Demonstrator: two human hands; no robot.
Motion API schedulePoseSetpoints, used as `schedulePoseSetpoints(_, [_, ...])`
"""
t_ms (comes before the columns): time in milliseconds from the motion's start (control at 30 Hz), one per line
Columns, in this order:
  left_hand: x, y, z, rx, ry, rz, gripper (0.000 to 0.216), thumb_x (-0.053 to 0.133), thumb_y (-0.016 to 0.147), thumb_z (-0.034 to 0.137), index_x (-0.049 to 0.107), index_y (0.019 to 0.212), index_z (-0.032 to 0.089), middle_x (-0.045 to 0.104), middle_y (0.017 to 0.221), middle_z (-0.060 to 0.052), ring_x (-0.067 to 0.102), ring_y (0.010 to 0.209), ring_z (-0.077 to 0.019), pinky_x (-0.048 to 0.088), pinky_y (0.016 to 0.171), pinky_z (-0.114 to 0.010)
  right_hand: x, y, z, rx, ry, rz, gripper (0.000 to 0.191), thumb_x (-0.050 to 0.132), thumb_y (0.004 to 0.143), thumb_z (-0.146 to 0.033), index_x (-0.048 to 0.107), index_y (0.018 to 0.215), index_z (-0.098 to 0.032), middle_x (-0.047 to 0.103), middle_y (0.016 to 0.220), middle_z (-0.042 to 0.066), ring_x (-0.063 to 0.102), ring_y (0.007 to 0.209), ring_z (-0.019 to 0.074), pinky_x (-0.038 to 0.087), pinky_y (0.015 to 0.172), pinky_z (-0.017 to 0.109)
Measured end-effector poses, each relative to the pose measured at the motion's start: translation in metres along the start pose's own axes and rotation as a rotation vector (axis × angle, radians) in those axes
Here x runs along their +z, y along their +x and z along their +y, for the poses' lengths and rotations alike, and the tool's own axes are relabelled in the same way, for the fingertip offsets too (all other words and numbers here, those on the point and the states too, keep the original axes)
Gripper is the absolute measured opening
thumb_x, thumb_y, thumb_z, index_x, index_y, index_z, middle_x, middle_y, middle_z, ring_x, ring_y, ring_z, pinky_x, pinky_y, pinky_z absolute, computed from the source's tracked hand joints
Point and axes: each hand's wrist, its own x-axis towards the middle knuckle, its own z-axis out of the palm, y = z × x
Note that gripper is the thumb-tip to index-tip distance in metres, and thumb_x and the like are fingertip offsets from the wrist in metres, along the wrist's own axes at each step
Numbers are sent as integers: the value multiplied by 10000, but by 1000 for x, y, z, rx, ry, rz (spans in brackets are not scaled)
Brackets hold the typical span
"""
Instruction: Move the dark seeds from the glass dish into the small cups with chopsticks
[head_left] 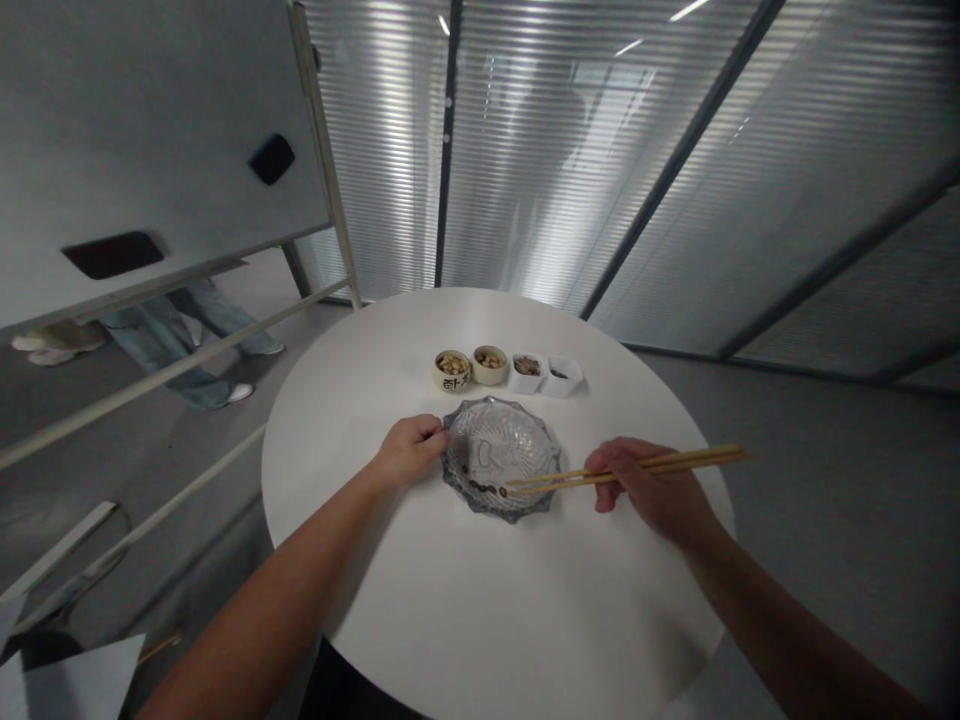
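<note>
A clear glass dish (501, 452) with a scalloped rim sits on the round white table (480, 600). Several small dark beans (486, 488) lie along its near edge. My left hand (411, 448) rests at the dish's left rim, fingers curled against the edge. My right hand (645, 484) grips a pair of wooden chopsticks (622, 468), whose tips reach over the dish's near right part, close to the beans.
Behind the dish stand two round cups of pale nuts (453, 369) (489, 364) and two small white square dishes (526, 372) (562, 375) with dark contents. A whiteboard on a stand (150, 150) is at the left; another person's legs (187, 340) show beneath it. Ribbed glass walls lie behind.
</note>
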Motion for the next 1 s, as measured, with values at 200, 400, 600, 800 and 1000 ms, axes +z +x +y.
schedulePoseSetpoints(200, [0,0,1,0,6,-8,313,487,816,375,428,571,190,381,586,32,382,595,-113,281,532,-240,9,-3,8,-24,-4,-42,424,604,872,-572,684,691,-197,631,446,19,595,396,160,477,426,250])
schedulePoseSetpoints(400, [-1,0,1,9,24,-10,314,485,814,377,443,568,186,398,586,27,397,606,-116,287,533,-242,17,-4,17,-50,29,1,455,586,885,-594,690,714,-186,635,451,23,605,401,167,494,433,259])
schedulePoseSetpoints(600, [0,-1,1,18,28,0,312,485,826,367,453,573,185,410,593,26,401,607,-116,292,540,-244,22,-7,23,-60,-38,121,476,553,917,-576,693,675,-191,661,478,33,649,454,183,538,485,275])
schedulePoseSetpoints(800, [0,0,1,19,26,-7,308,484,827,365,429,578,191,395,600,31,384,601,-116,288,552,-249,23,-10,27,-88,11,205,441,579,916,-541,693,665,-197,667,485,34,661,474,191,552,528,300])
schedulePoseSetpoints(1000, [0,0,0,18,23,3,316,485,822,373,426,568,194,402,592,31,391,601,-119,285,553,-253,-6,11,14,-199,297,536,374,641,881,-480,689,653,-186,681,560,46,621,374,181,527,405,321])
